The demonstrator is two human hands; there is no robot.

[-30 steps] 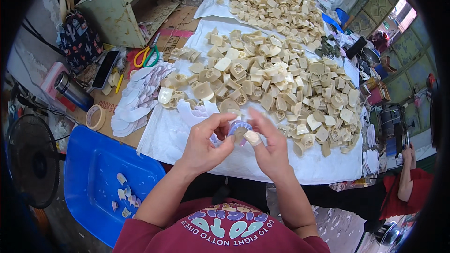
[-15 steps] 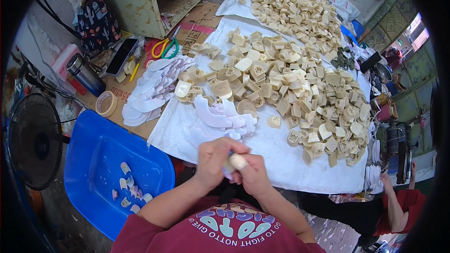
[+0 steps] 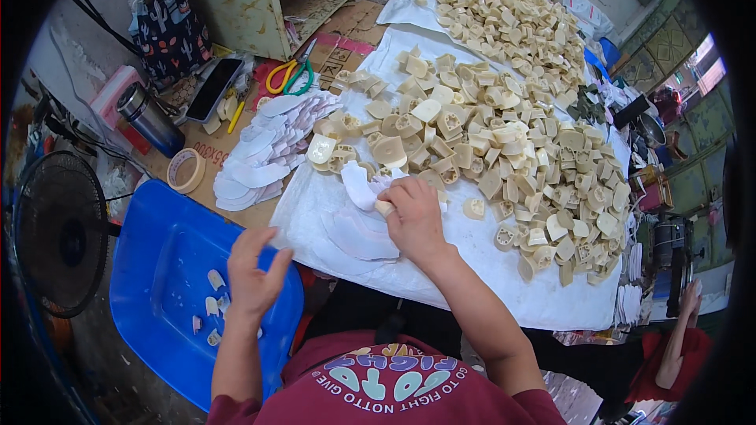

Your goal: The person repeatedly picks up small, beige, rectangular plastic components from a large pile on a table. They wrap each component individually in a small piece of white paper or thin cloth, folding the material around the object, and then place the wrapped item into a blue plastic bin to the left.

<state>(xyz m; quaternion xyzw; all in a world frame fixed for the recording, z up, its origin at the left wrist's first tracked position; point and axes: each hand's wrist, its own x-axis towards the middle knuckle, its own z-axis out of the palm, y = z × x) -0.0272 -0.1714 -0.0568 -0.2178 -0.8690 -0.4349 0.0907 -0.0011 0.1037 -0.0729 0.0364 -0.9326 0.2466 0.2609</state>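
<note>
My left hand point(image 3: 256, 271) is over the near right rim of the blue plastic basin point(image 3: 165, 228), its fingers apart and nothing seen in them. Inside the basin lie several small covered heel pieces point(image 3: 213, 305). My right hand point(image 3: 413, 216) is closed over the pile of thin curved white pieces point(image 3: 354, 234) at the table's front, with a small beige shoe heel point(image 3: 383, 208) showing at its fingertips. One curved white strip point(image 3: 359, 186) stands up beside those fingers. Behind my right hand spreads a large heap of beige plastic heels point(image 3: 488, 142), some with hollow, ribbed undersides.
Left of the white cloth point(image 3: 299, 212) lies a second stack of curved white pieces point(image 3: 264, 153). Scissors point(image 3: 291, 75), a tape roll point(image 3: 186, 170), a phone point(image 3: 214, 90) and a steel flask point(image 3: 150, 118) are nearby. A fan point(image 3: 63, 236) stands far left; another person's arm point(image 3: 673, 346) is at right.
My hands have parted. The left has moved left to the basin and opened; the right has reached forward to the white pieces. The object that was between both hands is out of them.
</note>
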